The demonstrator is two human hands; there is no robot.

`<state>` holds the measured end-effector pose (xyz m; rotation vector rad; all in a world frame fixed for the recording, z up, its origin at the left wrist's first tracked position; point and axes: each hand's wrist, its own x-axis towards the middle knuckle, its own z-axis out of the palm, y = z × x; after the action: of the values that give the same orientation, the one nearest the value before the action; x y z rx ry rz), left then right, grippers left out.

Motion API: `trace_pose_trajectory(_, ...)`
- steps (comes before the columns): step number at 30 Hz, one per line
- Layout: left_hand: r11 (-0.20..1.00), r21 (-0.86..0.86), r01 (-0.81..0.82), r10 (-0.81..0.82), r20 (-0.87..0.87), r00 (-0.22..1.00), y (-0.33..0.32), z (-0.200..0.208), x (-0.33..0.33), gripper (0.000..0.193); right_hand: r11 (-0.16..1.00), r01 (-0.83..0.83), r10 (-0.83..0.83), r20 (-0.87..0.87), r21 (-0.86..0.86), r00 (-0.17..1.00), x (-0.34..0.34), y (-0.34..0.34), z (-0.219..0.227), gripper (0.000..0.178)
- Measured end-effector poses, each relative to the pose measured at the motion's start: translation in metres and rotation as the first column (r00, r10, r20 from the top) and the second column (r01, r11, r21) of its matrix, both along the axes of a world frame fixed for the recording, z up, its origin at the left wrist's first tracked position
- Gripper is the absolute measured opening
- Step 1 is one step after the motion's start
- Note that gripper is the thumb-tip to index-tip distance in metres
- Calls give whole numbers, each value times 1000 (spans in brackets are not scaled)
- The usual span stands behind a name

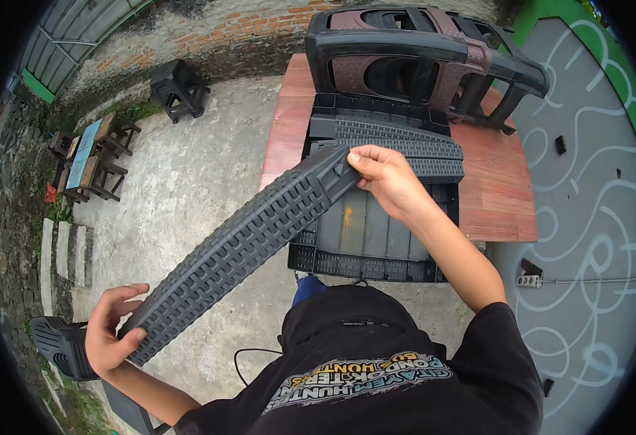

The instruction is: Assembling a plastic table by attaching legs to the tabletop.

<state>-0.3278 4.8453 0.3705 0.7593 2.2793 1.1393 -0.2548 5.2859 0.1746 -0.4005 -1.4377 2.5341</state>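
A long black plastic piece [242, 243] with a woven rattan-like texture is held aslant across the front of my body. Its lower left end lies between the thumb and fingers of my left hand [115, 330], out to the left. My right hand [387, 177] pinches the piece's upper end, which is narrower and smooth. Behind that end, similar black woven-textured pieces [423, 150] rest in a shallow black plastic frame [372, 268] with raised rims. The raised piece and my right arm hide part of the frame.
A reddish wood-look table [496, 192] carries the frame and a large black-and-brown plastic furniture part [441, 80]. A black stool [178, 88] stands at far left on the concrete floor [224, 134], near wooden stools [104, 181]. A power strip [528, 280] lies by the grey painted wall.
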Motion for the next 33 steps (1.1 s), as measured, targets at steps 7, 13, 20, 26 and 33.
trace_pose_trajectory(7, 869, -454, 196, -229, -18, 973, 7, 68, -8, 24, 839, -464, 403, 249, 284, 881, -12, -86, -69, 56)
trace_pose_trajectory(13, 871, -417, 261, -253, 74, 965, 15, 56, -25, 16, 277, -203, 500, 39, 939, 865, 32, -155, -56, 109)
trace_pose_trajectory(20, 843, -443, 306, -200, 270, 942, 33, 39, -15, 15, 294, 135, 200, -199, 946, 959, 46, -201, -88, 87)
trace_pose_trajectory(26, 930, -293, 223, -89, 410, 908, 27, 0, -29, 23, 191, 242, 62, -258, 951, 964, 44, -213, -114, 68)
trace_pose_trajectory(33, 941, 313, -127, 23, 314, 949, 47, -13, 12, 61, 377, 190, 62, -229, 906, 971, 45, -202, -105, 71)
